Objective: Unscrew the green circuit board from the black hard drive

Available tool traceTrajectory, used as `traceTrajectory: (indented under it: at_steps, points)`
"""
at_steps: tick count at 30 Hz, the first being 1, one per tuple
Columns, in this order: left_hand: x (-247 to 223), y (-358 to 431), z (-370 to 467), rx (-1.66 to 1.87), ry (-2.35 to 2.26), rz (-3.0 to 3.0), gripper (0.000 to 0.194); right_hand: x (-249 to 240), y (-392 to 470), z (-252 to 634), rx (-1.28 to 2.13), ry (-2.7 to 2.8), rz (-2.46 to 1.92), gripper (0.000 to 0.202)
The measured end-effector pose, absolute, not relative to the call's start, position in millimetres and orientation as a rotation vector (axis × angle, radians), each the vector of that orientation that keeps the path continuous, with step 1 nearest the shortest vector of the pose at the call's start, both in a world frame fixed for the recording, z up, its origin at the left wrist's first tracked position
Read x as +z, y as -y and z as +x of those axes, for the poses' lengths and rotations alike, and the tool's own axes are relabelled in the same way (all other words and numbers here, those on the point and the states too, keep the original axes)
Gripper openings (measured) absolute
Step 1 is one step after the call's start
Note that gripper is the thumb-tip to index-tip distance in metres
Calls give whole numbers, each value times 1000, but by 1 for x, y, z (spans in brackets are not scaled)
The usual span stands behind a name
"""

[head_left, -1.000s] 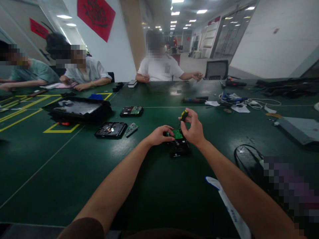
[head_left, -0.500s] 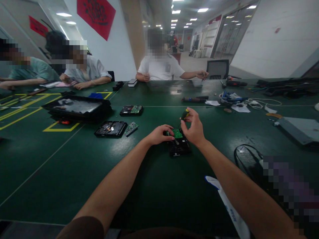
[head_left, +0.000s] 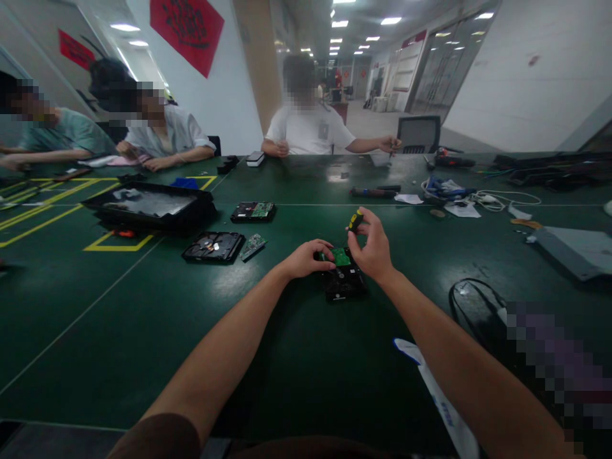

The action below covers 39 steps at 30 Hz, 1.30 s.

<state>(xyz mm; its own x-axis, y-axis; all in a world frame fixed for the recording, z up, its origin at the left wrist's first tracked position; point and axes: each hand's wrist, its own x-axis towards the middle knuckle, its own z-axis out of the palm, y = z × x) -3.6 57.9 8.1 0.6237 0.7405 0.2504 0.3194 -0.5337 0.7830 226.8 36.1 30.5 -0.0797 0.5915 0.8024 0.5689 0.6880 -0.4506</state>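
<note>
Apparently the yellow-and-black screwdriver (head_left: 355, 220) has rolled within the pinch of my right hand (head_left: 373, 245), while the hard drive (head_left: 345, 285) stays put on the surface (head_left: 296, 363), my left hand (head_left: 306, 261) curled over it, grip unclear, suggesting turning continues.

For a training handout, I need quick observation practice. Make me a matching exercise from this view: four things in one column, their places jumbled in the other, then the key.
Things
1. Screwdriver
2. Nearest black drive
3. Loose circuit board
4. Larger red poster

Places
A. On the white wall
B. At the left hand
C. Held in the right hand
D. Just beside another drive

Pairs: 1-C, 2-B, 3-D, 4-A
</note>
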Motion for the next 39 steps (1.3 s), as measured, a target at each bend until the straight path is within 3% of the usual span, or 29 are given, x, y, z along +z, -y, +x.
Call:
traceTrajectory:
  at_steps: [39]
  points:
    - [9, -59, -4, 720, -837, 2129, 23, 30, -33, 226, 42, 1721, -975, 70]
